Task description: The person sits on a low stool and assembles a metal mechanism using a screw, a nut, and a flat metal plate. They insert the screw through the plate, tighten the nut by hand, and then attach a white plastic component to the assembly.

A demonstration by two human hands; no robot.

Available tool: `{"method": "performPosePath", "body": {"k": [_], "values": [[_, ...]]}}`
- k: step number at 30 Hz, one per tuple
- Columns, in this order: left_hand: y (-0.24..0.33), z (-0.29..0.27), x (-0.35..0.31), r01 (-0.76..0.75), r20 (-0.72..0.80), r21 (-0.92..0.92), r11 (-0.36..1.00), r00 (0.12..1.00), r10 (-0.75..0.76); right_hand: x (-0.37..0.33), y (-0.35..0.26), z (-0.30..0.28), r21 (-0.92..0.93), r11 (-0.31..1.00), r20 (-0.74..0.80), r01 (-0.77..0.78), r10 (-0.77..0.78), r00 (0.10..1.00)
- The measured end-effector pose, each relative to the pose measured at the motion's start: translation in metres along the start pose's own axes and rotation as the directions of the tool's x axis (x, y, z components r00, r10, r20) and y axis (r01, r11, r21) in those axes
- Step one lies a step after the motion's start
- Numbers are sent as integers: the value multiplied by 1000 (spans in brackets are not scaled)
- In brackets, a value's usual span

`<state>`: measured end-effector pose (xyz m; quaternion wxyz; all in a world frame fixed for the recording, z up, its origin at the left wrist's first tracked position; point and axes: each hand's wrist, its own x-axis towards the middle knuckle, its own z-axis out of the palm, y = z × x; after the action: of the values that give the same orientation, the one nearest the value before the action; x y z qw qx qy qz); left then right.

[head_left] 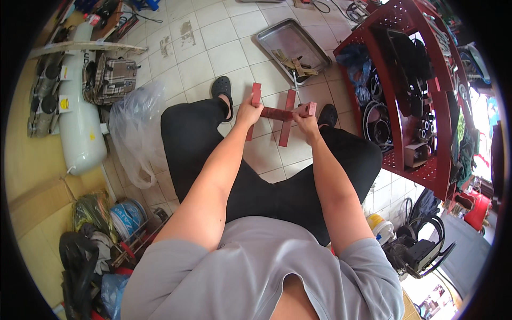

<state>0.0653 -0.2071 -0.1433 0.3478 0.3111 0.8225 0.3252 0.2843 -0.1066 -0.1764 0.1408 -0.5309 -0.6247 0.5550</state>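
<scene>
Between my knees, low above the tiled floor, is a red-painted metal frame (276, 114) made of several bars, with a crosspiece joining the longer ones. My left hand (248, 113) has its fingers wrapped round the frame's left part, just below the top of a bar. On the other side, my right hand (306, 126) grips the right end near a square red block with holes. Parts of the bars are hidden behind my hands. Whether the frame touches the floor, I cannot tell.
Beyond the frame lies a metal tray (290, 38) with tan strips and tools. At right stands a red perforated shelf rack (408, 173) of parts. A clear plastic bag (137, 128), a plaid bag (118, 74) and a white cylinder (80, 133) are at left.
</scene>
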Motion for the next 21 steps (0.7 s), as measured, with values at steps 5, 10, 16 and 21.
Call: {"method": "performPosePath", "body": {"k": [5, 10, 16, 21], "values": [[-15, 12, 2, 34, 7, -16, 999, 999, -34, 13, 7, 0, -110, 994, -4, 21, -22, 1000], [-31, 9, 14, -28, -51, 53, 998, 998, 31, 30, 3, 17, -169, 982, 5, 80, -80, 997], [-26, 7, 18, 3, -45, 7, 1000, 999, -3, 37, 4, 29, -184, 972, -65, 143, -157, 985], [-37, 13, 26, 12, -16, -45, 999, 1000, -13, 38, -4, 26, -160, 984, -55, 73, -82, 995]]}}
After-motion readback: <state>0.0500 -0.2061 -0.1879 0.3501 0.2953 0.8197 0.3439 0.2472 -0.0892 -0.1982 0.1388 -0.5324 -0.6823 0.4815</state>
